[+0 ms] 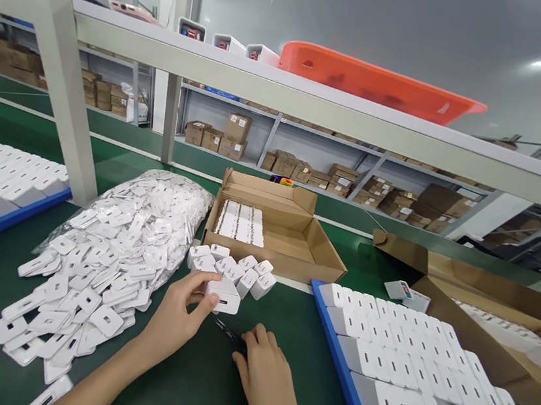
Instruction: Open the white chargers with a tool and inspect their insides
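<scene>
My left hand (177, 316) is closed round a small white charger block (223, 295), holding it just above the green mat. My right hand (263, 376) rests on the mat with its fingers curled over thin black tweezers (229, 335). A cluster of several white charger blocks (233, 269) stands just beyond both hands. A big clear bag spilling flat white plastic sleeves (111, 255) lies to the left of my left hand.
An open cardboard box (277, 229) with a few rows of white parts sits behind the cluster. Blue trays of white blocks lie at right (407, 370) and far left (1, 186). Another open carton (475, 300) is at right. A grey frame post (62, 85) rises at left.
</scene>
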The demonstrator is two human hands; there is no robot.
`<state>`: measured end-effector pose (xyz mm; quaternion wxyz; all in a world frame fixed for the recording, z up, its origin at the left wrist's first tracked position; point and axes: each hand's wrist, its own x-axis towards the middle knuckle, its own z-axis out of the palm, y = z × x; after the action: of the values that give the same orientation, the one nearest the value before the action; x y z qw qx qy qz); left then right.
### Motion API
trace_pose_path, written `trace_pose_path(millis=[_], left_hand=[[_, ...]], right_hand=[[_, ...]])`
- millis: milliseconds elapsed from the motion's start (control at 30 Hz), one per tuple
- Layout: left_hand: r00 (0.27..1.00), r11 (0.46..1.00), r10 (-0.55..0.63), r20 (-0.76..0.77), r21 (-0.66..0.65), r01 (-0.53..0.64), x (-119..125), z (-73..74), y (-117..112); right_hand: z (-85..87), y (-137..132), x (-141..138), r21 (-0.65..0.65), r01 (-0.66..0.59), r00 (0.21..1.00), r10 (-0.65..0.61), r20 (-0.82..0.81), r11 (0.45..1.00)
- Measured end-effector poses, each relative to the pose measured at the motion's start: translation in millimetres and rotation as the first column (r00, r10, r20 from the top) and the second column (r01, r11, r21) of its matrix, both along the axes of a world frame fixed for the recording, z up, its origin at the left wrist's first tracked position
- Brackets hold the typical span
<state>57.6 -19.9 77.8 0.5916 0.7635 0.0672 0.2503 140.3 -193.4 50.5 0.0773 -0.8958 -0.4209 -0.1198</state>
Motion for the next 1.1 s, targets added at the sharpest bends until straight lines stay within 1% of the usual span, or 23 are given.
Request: trace_pose_path(millis=[33, 67, 100, 133, 200, 267, 333, 367, 433, 500, 633, 733, 867, 1000, 1100], left_hand=[[1.0, 1.0, -0.01, 0.017, 0.008, 0.01, 0.1, -0.7, 0.0], [0.999, 1.0, -0.021, 0.036, 0.011, 0.021, 0.1, -1.3, -0.3], [0.998, 0.999, -0.031, 0.052, 0.011, 0.03, 0.0, -1.7, -0.8], [0.997, 0.999, -0.037, 0.06, 0.008, 0.037, -0.2, -1.9, -1.2], [0.998, 0.999, -0.041, 0.056, 0.006, 0.04, -0.8, -1.6, -1.8], [0.998, 0.999, -0.045, 0.042, 0.013, 0.044, -1.6, -1.0, -1.8], [0.998, 0.998, -0.057, 0.039, 0.037, 0.056, -2.4, -1.0, -1.9], [0.997, 0.997, -0.065, 0.042, 0.053, 0.062, -2.7, -1.4, -2.2], [0.996, 0.993, -0.078, 0.044, 0.088, 0.074, -3.4, -2.8, -3.2], [0.995, 0.99, -0.086, 0.042, 0.119, 0.08, -4.1, -4.5, -4.7], [0.995, 0.984, -0.091, 0.044, 0.159, 0.083, -5.6, -6.2, -6.8], [0.994, 0.98, -0.09, 0.055, 0.183, 0.079, -6.7, -5.6, -7.3], [0.992, 0.971, -0.095, 0.079, 0.227, 0.075, -7.5, -5.0, -6.9], [0.992, 0.951, -0.073, 0.103, 0.307, 0.039, -7.7, -7.0, -7.3], [0.991, 0.932, -0.041, 0.125, 0.362, -0.007, -7.9, -9.2, -9.0]], right_hand=[[-5.7, 2.0, -2.4, -0.051, 0.012, 0.996, -0.007, 0.089, 0.999], [-8.9, 3.0, -4.3, -0.07, 0.025, 0.991, -0.016, 0.133, 0.997], [-9.2, 2.3, -5.4, -0.057, 0.033, 0.991, -0.026, 0.13, 0.998], [-6.7, -0.6, -5.7, -0.017, 0.036, 0.996, -0.035, 0.086, 0.999], [6.0, -12.6, -5.6, 0.139, 0.066, 0.997, -0.06, -0.051, 0.988], [25.0, -28.4, -7.9, 0.306, 0.094, 0.986, -0.047, -0.159, 0.947], [45.2, -40.9, -15.2, 0.404, 0.048, 0.983, 0.029, -0.181, 0.913], [54.1, -44.2, -20.5, 0.418, 0.006, 0.984, 0.069, -0.163, 0.908], [67.6, -44.9, -32.0, 0.389, -0.081, 0.989, 0.123, -0.085, 0.918], [74.7, -40.1, -41.8, 0.326, -0.131, 0.991, 0.128, 0.031, 0.936], [76.9, -29.7, -50.1, 0.199, -0.157, 0.967, 0.11, 0.23, 0.967], [77.9, -25.9, -50.9, 0.162, -0.161, 0.939, 0.1, 0.329, 0.974], [85.2, -22.3, -51.5, 0.107, -0.187, 0.921, 0.137, 0.364, 0.976], [95.1, -17.6, -52.0, -0.027, -0.238, 0.909, 0.232, 0.347, 0.971], [98.2, -13.2, -52.4, -0.099, -0.273, 0.893, 0.29, 0.345, 0.957]])
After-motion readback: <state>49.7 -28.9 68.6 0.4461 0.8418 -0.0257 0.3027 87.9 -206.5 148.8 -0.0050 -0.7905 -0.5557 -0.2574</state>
